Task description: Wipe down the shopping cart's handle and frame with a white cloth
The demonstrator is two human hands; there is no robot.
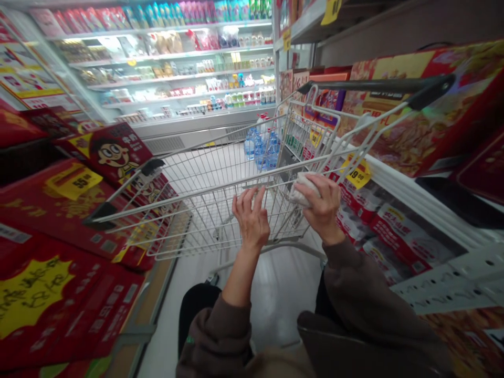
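A wire shopping cart (200,197) stands sideways across the aisle in front of me, its dark push handle (366,86) on the right. In my right hand (323,205) is a bunched whitish cloth (303,190), pressed against the cart's near side by the upper rail. My left hand (252,218) reaches to the same side, its fingers bent and slightly apart at the wires below the top rail. Whether those fingertips hook over a wire is hard to make out. The cart's basket shows only bare wires and the floor through them.
Stacked red gift boxes (71,294) line the left side. On the right are shelves with boxes (394,115) and red-and-white packages (409,236). Blue-tinted water bottles (262,147) stand on the floor beyond the cart, before a lit refrigerated display (177,113).
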